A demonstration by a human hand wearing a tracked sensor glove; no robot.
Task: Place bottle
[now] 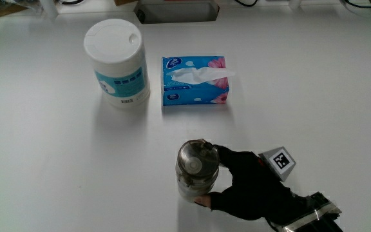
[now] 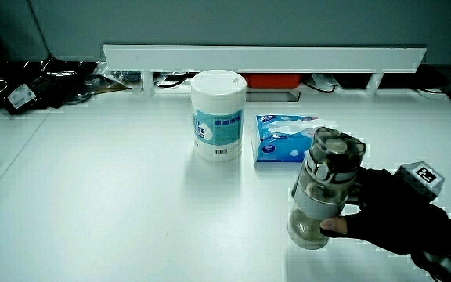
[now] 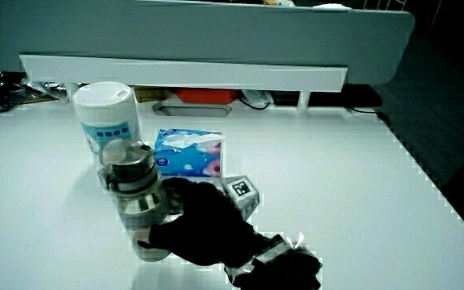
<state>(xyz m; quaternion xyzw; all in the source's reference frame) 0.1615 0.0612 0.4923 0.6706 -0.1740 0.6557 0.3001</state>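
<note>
A clear bottle [image 1: 196,170] with a dark grey lid stands on the white table [image 1: 57,161], nearer to the person than the tissue box. The gloved hand [image 1: 237,188] wraps around its body, thumb at the base. Both side views show the bottle [image 2: 324,188] [image 3: 135,200] tilted slightly, with its base at or just above the table and the hand [image 2: 390,210] [image 3: 204,225] shut on it. The patterned cube [image 1: 280,161] sits on the back of the hand.
A white wipes canister [image 1: 116,62] with a blue label stands beside a blue tissue box [image 1: 195,80], both farther from the person than the bottle. A low partition [image 2: 265,56] runs along the table's edge, with a red item [image 2: 276,80] under it.
</note>
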